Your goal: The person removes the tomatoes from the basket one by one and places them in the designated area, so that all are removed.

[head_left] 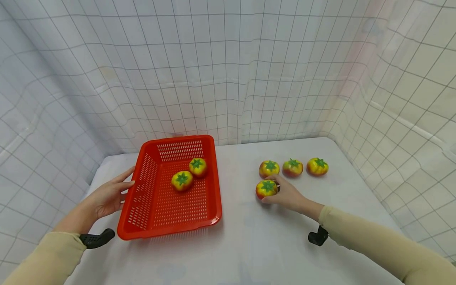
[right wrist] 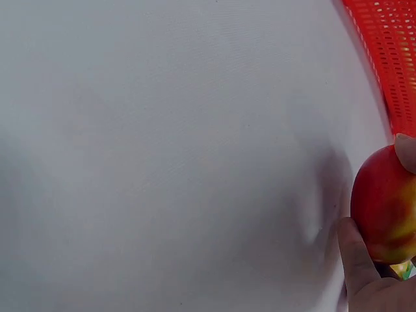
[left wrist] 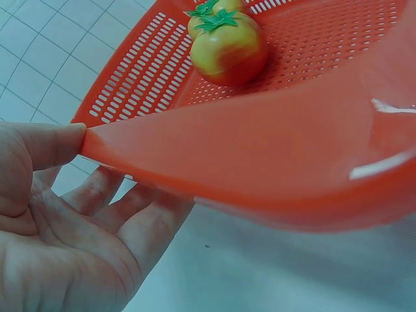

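Note:
My left hand (head_left: 108,196) holds the left rim of a red plastic basket (head_left: 216,190). In the left wrist view its thumb lies on the rim and its fingers reach underneath. Two red-and-yellow tomatoes with green leafy tops, a front one (head_left: 182,181) and a back one (head_left: 198,167), lie inside. To the right of the basket, my right hand (head_left: 289,196) grips another tomato (head_left: 266,189) between thumb and fingers. The right wrist view shows that tomato's red side (right wrist: 380,201) at the right edge, partly cut off. Whether it touches the table cannot be told.
Behind the right hand, three more tomatoes stand in a row: a left one (head_left: 268,168), a middle one (head_left: 293,168) and a right one (head_left: 317,166). The white table (head_left: 246,245) is bordered by a white grid-patterned curtain (head_left: 228,79) at the back and sides.

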Motion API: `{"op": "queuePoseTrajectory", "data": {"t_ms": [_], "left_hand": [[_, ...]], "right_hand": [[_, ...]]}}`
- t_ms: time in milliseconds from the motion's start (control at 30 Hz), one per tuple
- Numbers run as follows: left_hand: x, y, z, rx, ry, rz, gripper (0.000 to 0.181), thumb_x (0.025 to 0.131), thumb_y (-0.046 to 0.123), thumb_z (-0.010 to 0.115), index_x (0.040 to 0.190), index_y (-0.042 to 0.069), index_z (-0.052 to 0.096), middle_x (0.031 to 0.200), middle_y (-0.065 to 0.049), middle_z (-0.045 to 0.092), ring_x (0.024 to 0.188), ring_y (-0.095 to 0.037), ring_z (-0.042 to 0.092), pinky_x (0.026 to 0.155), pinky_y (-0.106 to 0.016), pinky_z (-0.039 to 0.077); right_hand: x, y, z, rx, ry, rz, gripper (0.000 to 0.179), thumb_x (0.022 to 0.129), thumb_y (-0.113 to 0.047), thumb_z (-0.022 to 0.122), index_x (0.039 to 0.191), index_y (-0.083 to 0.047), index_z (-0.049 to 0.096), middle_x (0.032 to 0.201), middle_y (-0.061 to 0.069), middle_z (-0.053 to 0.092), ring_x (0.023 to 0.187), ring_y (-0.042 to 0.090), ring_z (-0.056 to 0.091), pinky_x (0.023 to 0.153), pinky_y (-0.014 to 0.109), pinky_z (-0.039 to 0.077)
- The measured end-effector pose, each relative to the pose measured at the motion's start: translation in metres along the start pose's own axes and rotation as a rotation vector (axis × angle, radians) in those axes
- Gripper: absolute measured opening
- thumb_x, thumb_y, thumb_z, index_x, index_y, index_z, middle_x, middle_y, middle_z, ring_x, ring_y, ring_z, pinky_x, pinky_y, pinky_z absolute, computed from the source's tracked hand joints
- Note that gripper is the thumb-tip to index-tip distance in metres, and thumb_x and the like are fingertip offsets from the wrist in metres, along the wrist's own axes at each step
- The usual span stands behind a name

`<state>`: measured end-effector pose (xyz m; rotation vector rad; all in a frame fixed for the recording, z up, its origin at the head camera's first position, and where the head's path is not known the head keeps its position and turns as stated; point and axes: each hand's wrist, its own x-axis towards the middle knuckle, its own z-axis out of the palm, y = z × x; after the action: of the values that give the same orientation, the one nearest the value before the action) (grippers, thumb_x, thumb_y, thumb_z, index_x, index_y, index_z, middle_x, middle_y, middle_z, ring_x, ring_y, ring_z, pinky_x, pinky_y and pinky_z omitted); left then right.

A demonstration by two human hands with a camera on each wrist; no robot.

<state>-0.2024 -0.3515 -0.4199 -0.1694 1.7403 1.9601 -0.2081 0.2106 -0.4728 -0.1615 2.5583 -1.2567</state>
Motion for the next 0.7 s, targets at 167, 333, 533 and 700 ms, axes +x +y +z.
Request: {"op": "queuePoseTrajectory", "data": {"t_ms": [167, 333, 533, 700], "left_hand": [[0.001, 0.000, -0.001, 0.001, -0.001, 0.001, 0.075, 0.109, 0.030, 0.049, 0.163, 0.040, -0.002, 0.128, 0.009, 0.064, 0.108, -0.022, 0.067, 0.091, -0.047, 0.057], [0.001, 0.000, -0.001, 0.003, -0.014, 0.005, 0.073, 0.110, 0.029, 0.047, 0.164, 0.038, -0.002, 0.126, 0.006, 0.064, 0.106, -0.021, 0.067, 0.088, -0.046, 0.059], [0.001, 0.001, -0.001, 0.008, -0.011, 0.006, 0.074, 0.110, 0.029, 0.047, 0.163, 0.038, -0.003, 0.126, 0.007, 0.064, 0.106, -0.021, 0.067, 0.089, -0.046, 0.058], [0.000, 0.001, 0.000, 0.015, -0.005, 0.008, 0.074, 0.110, 0.030, 0.048, 0.163, 0.039, -0.003, 0.127, 0.009, 0.064, 0.108, -0.022, 0.067, 0.091, -0.047, 0.057]], "right_hand": [[-0.002, 0.006, -0.001, 0.004, 0.024, 0.005, 0.075, 0.081, -0.034, 0.088, 0.141, -0.011, 0.049, 0.132, 0.012, 0.056, 0.117, 0.031, 0.054, 0.102, 0.052, 0.049], [-0.003, 0.011, -0.002, -0.007, 0.041, 0.014, 0.075, 0.081, -0.034, 0.087, 0.140, -0.011, 0.048, 0.133, 0.015, 0.055, 0.119, 0.033, 0.053, 0.103, 0.054, 0.047], [-0.003, 0.013, -0.004, 0.012, 0.057, 0.039, 0.074, 0.083, -0.035, 0.086, 0.140, -0.009, 0.047, 0.136, 0.018, 0.053, 0.122, 0.036, 0.051, 0.105, 0.057, 0.045], [-0.005, 0.012, -0.004, 0.026, 0.072, 0.079, 0.073, 0.084, -0.034, 0.085, 0.140, -0.009, 0.046, 0.139, 0.021, 0.051, 0.125, 0.038, 0.050, 0.107, 0.058, 0.043]]}}
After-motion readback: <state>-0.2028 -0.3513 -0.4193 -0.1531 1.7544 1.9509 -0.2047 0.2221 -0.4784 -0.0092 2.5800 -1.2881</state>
